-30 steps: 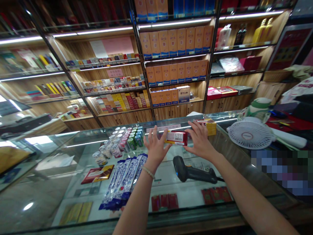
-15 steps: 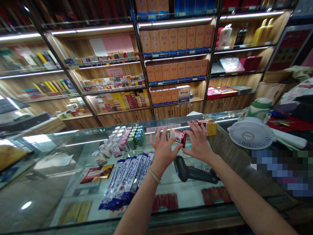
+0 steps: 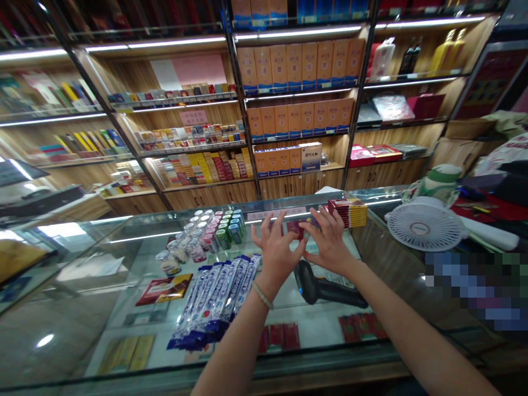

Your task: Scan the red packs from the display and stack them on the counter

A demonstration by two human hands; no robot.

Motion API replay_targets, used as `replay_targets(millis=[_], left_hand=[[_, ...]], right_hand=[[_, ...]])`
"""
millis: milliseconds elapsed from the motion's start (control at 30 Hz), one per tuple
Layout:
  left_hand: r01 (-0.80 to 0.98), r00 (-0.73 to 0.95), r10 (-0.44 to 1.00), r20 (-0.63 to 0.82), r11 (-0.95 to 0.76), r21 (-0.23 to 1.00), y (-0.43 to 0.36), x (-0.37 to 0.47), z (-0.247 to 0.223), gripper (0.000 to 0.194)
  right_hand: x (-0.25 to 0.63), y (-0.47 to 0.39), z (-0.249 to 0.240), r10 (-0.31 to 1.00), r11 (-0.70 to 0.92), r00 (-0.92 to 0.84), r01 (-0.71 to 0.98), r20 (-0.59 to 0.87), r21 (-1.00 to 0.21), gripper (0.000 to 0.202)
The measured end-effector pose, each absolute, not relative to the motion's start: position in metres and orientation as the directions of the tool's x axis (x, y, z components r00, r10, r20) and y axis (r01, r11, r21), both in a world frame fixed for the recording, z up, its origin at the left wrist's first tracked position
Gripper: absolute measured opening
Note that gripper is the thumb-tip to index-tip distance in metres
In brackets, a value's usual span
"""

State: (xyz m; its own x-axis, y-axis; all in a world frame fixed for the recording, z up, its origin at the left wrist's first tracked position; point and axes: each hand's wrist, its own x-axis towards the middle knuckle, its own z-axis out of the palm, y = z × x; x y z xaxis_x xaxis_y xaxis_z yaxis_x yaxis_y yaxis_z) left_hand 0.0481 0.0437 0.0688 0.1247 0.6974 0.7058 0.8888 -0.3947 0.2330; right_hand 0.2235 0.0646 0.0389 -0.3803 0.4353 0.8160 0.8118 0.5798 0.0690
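Between the fingertips of my left hand (image 3: 277,245) and my right hand (image 3: 330,239) is a small chocolate bar (image 3: 294,226) in a dark red wrapper. Both hands pinch it by its edges above the glass counter, their other fingers raised; much of the bar is hidden behind the fingers. Right behind my right hand sits a stack of red and yellow chocolate bars (image 3: 350,213). A black barcode scanner (image 3: 325,289) lies below my hands. Left of my left forearm, blue and white stick packs (image 3: 216,302) are fanned out in a row.
Another red and yellow chocolate bar (image 3: 164,290) lies flat at the left. Several rows of small round containers (image 3: 206,236) stand behind the stick packs. A white fan (image 3: 424,224) and a green-topped bottle (image 3: 439,181) are at the right. Stocked shelves (image 3: 299,184) line the wall.
The chocolate bar has tipped between my hands: its white label side faced me before and now a dark red side shows. My hands have shifted slightly, the right one a little leftward.
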Motion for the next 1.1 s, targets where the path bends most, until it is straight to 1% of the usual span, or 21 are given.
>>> replay_targets(millis=[133,300,467,667,767,900,933,1000,1067,1100], left_hand=[[0.888,0.101,0.711,0.696,-0.379,0.259,0.044,0.049,0.069,0.014],[0.867,0.056,0.742,0.668,-0.368,0.336,0.049,0.045,0.069,0.017],[0.858,-0.035,0.739,0.673,-0.324,0.399,0.062,0.034,0.071,0.022],[0.866,-0.044,0.748,0.662,-0.302,0.399,0.070,0.024,0.069,0.024],[0.864,-0.040,0.741,0.671,-0.312,0.396,0.073,0.022,0.066,0.022],[0.892,-0.034,0.749,0.662,-0.276,0.359,0.075,0.020,0.063,0.020],[0.901,-0.028,0.751,0.659,-0.267,0.342,0.075,0.019,0.063,0.025],[0.921,0.013,0.747,0.665,-0.268,0.283,0.073,0.016,0.063,0.050],[0.939,0.093,0.729,0.678,-0.290,0.184,0.072,0.014,0.064,0.074],[0.945,0.137,0.721,0.679,-0.301,0.128,0.070,0.012,0.064,0.081]], right_hand=[[0.222,0.066,0.037,0.441,0.555,-0.365,0.829,0.820,0.070,0.053],[0.227,0.070,0.036,0.513,0.500,-0.343,0.864,0.787,0.050,0.060],[0.246,0.078,0.036,0.555,0.462,-0.307,0.887,0.774,0.021,0.066],[0.262,0.086,0.034,0.580,0.438,-0.270,0.899,0.768,-0.014,0.068],[0.263,0.086,0.035,0.581,0.440,-0.274,0.898,0.766,-0.012,0.068],[0.263,0.085,0.037,0.574,0.438,-0.282,0.899,0.769,0.003,0.065],[0.264,0.085,0.037,0.573,0.436,-0.285,0.900,0.769,0.008,0.065],[0.265,0.086,0.037,0.572,0.431,-0.285,0.902,0.769,0.013,0.063],[0.266,0.087,0.036,0.570,0.425,-0.277,0.905,0.774,0.011,0.063],[0.266,0.088,0.035,0.569,0.423,-0.273,0.906,0.776,0.009,0.063]])
